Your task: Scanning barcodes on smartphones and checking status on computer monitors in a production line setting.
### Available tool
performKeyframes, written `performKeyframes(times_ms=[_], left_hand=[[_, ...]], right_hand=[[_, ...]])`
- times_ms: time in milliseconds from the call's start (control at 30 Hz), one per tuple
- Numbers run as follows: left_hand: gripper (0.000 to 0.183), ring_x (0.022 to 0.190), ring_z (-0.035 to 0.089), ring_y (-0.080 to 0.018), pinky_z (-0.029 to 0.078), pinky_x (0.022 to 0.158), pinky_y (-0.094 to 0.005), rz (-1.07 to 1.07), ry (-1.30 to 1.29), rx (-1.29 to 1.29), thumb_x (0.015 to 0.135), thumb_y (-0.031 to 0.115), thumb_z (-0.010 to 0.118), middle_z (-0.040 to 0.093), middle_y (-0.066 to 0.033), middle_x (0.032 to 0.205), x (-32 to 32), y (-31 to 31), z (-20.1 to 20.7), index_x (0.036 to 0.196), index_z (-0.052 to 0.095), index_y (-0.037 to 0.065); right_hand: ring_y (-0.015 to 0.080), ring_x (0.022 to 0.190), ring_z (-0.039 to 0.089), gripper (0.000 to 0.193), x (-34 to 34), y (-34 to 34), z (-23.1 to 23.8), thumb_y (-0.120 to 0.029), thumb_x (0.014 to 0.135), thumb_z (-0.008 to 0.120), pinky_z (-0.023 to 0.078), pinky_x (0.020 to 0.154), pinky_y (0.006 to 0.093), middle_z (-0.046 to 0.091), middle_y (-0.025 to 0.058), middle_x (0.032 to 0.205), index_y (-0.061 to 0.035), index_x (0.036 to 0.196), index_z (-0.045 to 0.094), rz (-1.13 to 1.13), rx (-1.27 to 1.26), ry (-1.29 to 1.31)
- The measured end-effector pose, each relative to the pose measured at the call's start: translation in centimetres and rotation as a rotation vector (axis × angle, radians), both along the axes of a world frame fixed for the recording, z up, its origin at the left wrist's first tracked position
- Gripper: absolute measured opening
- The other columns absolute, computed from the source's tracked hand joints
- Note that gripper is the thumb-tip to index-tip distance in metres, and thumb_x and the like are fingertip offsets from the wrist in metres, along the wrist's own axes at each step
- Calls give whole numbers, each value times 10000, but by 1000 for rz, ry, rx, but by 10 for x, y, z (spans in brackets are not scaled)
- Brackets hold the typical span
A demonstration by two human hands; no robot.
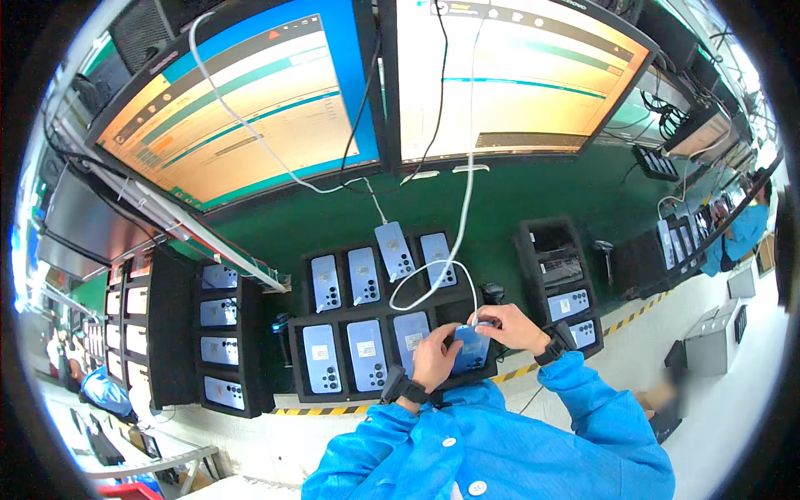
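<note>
Item: pale blue phone (471, 348), back side up, being held over the near right corner of the black slotted tray (379, 321) on the green tabletop (500, 204).

Left hand (433, 357): fingers closing around the phone's lower left edge, supporting it from beneath.

Right hand (508, 327): curling over the phone's top end, fingertips pinching where the white cable (433, 279) is meeting the phone. Whether the plug is fully seated cannot be told.

Handling note, as a judgement: the left hand should be keeping the phone steady while the right hand is working the plug straight along the phone's length, not bending it sideways.

On the tray: other phones lying back up in two rows, to the left of and behind the held phone; one behind it (395, 250) is also trailing a white cable.

Beyond the tray: two large monitors (500, 75) leaning over the tabletop.

Left of the tray: dark racks (218, 333) holding more phones.
</note>
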State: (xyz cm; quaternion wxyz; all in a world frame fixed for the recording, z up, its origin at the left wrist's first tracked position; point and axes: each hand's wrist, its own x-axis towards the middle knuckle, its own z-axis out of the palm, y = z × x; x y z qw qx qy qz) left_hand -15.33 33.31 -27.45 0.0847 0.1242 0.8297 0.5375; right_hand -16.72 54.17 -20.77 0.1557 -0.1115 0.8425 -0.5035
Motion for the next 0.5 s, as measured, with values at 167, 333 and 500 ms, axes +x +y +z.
performKeyframes(times_ms=[167,333,500], left_hand=[[370,591,547,-146,459,563,-305,195,25,-4,786,95,701,648,-78,1004,1,-23,-10,1144,614,63],[278,582,542,-169,439,542,-296,427,-41,-27,797,58,672,625,-92,894,59,-71,-6,1072,634,62],[332,768,621,-212,494,668,-319,638,-218,3,785,56,592,677,-98,1004,152,-94,-42,1113,643,67]], right_hand=[[241,894,669,334,-52,8,-83,-126,792,706,509,782,348,671,135,1005,-37,1099,610,-222,7,64],[369,1137,539,564,-49,-35,-93,-201,705,755,413,968,462,582,163,1223,-81,1222,562,-289,341,530],[451,1210,447,658,28,-46,-69,-111,628,746,369,1020,526,485,254,1299,-28,1241,522,-280,416,639]])
